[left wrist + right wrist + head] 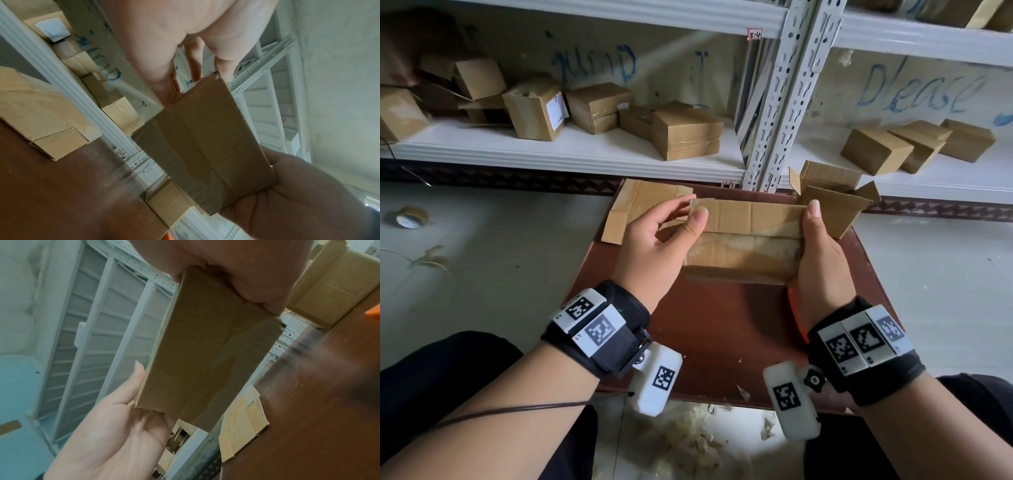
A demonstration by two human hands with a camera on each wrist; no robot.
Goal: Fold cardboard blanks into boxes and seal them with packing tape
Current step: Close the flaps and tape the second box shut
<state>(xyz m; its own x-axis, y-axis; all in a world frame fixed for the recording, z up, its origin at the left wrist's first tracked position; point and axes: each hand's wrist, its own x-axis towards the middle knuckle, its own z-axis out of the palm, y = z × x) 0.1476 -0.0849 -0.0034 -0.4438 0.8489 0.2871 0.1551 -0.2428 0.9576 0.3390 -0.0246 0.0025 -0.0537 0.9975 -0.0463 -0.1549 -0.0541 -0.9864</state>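
A long brown cardboard box, pressed nearly flat and with clear tape along its side, hangs above the red-brown table. My left hand pinches its left end, thumb in front and fingers behind. At the right end my right hand grips it, thumb up on the near face. The left wrist view looks along the box to the right hand. The right wrist view shows the box with the left hand at its far end.
A flat cardboard blank lies at the table's back left, and an open box stands at the back right. Something orange peeks out under my right wrist. A tape roll lies on the floor. Shelves behind hold several boxes.
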